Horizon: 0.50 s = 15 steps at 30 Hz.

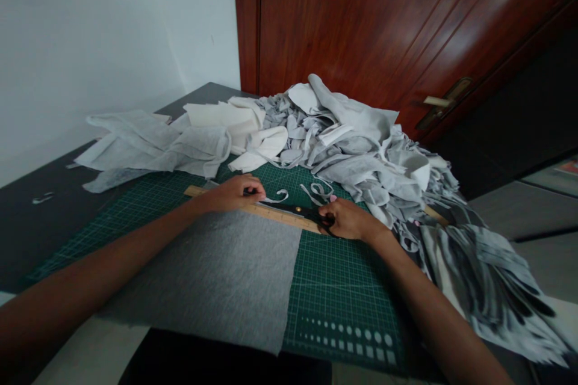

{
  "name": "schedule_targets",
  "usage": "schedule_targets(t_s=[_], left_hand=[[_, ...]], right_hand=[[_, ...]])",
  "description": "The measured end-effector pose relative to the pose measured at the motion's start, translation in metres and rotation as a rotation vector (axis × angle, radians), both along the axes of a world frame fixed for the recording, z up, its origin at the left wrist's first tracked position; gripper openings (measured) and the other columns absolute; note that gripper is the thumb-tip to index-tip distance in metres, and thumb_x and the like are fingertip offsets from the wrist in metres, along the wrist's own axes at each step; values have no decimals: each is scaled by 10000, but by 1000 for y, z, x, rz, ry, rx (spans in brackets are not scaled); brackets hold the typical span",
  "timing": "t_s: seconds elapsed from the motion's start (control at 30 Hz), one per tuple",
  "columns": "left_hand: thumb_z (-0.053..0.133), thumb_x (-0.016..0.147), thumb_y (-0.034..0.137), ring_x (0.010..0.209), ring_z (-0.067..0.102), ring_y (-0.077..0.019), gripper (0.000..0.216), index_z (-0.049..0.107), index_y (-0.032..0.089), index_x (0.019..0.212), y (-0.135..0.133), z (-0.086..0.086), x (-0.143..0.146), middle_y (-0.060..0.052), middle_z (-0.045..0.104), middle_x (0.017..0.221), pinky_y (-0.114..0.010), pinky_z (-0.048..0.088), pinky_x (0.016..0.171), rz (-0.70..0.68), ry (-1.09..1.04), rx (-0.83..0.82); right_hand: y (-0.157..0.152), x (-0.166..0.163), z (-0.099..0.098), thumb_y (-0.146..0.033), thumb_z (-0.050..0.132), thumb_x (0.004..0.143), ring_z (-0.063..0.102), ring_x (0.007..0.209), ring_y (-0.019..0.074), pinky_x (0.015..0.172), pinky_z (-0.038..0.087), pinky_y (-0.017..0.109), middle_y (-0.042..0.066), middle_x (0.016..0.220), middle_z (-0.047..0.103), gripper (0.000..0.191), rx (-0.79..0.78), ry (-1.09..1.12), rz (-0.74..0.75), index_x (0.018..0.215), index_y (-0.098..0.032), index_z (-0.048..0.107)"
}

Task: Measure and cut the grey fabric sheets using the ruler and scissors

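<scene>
My right hand [345,218] is closed round the handles of black scissors [298,210], whose blades point left along the wooden ruler [282,216]. The ruler lies across the far edge of a grey fabric piece [226,277]. My left hand [237,192] has its fingers pinched together at that edge, left of the scissors. A thin pale fabric strip [277,197] curls out from its fingertips; what else those fingers hold is hidden. Another curled strip [316,191] lies just beyond my right hand. Under it all is a green cutting mat [343,289] with a printed grid.
Behind the mat is a big heap of grey and white fabric scraps [356,144]. Pale folded cloth [158,141] lies at the back left, and stacked grey fabric pieces [492,289] at the right. A white wall and a brown door [343,24] stand behind the dark table [27,210].
</scene>
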<state>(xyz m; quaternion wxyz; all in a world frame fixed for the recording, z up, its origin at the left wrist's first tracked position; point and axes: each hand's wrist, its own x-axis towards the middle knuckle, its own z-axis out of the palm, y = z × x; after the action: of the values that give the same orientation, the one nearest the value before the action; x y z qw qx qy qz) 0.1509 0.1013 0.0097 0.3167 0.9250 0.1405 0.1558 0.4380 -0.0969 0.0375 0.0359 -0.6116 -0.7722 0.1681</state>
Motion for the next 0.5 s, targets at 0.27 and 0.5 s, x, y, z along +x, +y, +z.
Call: schedule_targets(t_s=[0.27, 0.5], left_hand=[[593, 994, 405, 881, 662, -172, 287, 771, 195, 912, 5, -2, -1, -51, 752, 892, -298, 458, 833, -34, -10, -10], [611, 978, 414, 867, 670, -174, 285, 779, 196, 905, 4, -1, 1, -51, 748, 888, -295, 459, 812, -9, -11, -14]], right_hand=[[0, -2, 0, -204, 747, 839, 657, 619, 159, 1045, 475, 378, -41, 645, 681, 200, -15, 22, -47, 685, -219, 620], [0, -1, -1, -220, 746, 847, 656, 613, 158, 1171, 391, 423, -47, 627, 667, 242, 1, 43, -33, 661, -221, 590]])
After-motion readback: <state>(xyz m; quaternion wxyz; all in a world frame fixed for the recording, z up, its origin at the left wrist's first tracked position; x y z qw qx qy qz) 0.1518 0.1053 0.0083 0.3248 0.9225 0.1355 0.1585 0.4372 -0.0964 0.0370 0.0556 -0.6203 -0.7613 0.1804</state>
